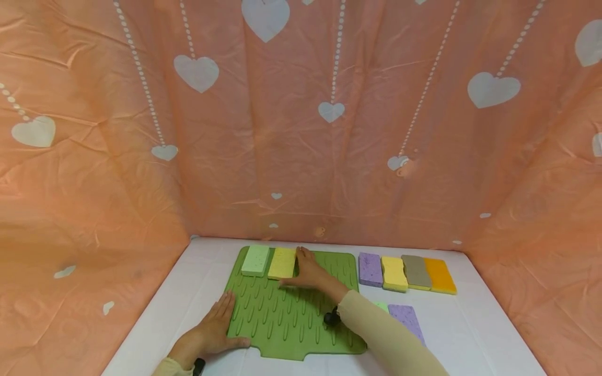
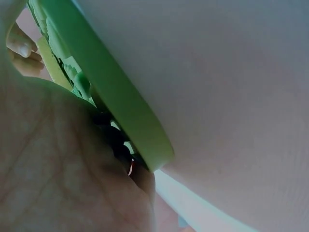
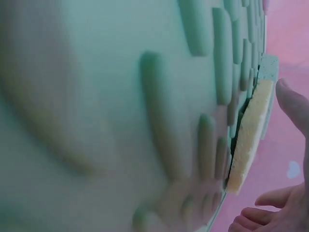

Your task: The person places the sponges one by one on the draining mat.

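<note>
A green ridged mat (image 1: 277, 318) lies on the white table. My left hand (image 1: 211, 326) rests at its left front edge, fingers straight, thumb by the front corner; in the left wrist view the palm is close to the mat's rim (image 2: 125, 111). Near the mat's back edge sit a pale green sponge (image 1: 256, 260) and, to its right, a yellow sponge (image 1: 282, 262). Just right of the yellow sponge is my right hand (image 1: 312, 271), thumb spread from the fingers. The right wrist view shows thumb and fingers around the yellow sponge (image 3: 250, 137) without a visible grip.
Right of the mat stand a purple sponge (image 1: 370, 269), a yellow wavy-edged sponge (image 1: 394, 273), a grey-topped sponge (image 1: 416, 271) and an orange one (image 1: 440, 275) in a row. Nearer lie another purple sponge (image 1: 408, 319) and a light green one (image 1: 382, 306), both partly behind my right sleeve.
</note>
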{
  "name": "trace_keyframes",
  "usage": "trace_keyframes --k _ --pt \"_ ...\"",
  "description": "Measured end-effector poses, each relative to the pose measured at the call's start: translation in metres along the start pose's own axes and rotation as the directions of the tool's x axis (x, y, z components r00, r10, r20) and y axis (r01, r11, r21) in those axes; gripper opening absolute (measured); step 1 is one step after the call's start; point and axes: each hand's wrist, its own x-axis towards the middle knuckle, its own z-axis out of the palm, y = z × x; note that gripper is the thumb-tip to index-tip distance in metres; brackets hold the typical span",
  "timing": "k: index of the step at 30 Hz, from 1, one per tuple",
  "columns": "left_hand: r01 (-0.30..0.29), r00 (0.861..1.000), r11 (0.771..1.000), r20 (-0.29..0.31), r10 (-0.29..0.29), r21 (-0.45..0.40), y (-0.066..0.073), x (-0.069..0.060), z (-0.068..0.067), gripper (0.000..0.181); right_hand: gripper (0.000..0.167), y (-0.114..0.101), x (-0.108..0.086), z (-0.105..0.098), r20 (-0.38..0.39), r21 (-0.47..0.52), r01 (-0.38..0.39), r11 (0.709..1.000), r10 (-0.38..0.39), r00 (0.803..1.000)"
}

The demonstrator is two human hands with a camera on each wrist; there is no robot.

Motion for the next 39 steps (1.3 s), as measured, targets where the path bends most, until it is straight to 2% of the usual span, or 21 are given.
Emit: trace_keyframes --k 4,8,15,20,23,28,39 --pt "0.008 1.0 0.999 0.016 -0.009 0.036 0.004 -0.001 -0.003 0.138 0.121 0.003 -0.007 -0.006 -0.01 0.006 0.011 1.0 -0.011 1.0" --pt "-0.002 1.0 0.998 0.003 0.002 0.057 0.006 -0.002 -0.004 0.135 0.118 0.007 -0.017 -0.014 -0.019 0.017 0.033 0.999 -0.033 0.999" --pt "-0.052 0.998 0.998 -0.037 0.051 -0.032 -0.003 -0.001 0.002 0.14 0.116 0.021 -0.033 -0.023 -0.05 0.017 0.039 0.999 -0.038 0.998" --pt "-0.042 0.999 0.998 -0.025 0.041 -0.043 -0.003 -0.001 0.001 0.14 0.12 0.028 -0.045 -0.029 -0.071 0.026 0.009 1.0 -0.007 0.997" --pt "-0.014 1.0 1.0 -0.01 0.014 -0.016 -0.003 0.0 -0.001 0.142 0.12 0.029 -0.054 -0.035 -0.072 0.05 -0.007 0.999 0.01 0.997" --pt "0.007 1.0 0.997 -0.023 -0.006 0.073 -0.006 0.004 0.002 0.139 0.116 0.033 -0.07 -0.045 -0.082 0.065 -0.019 0.998 0.024 0.996" --pt "-0.02 0.997 0.994 -0.075 0.029 0.109 -0.008 0.004 0.007 0.137 0.117 0.05 -0.099 -0.058 -0.136 0.026 -0.073 0.997 0.076 0.988"
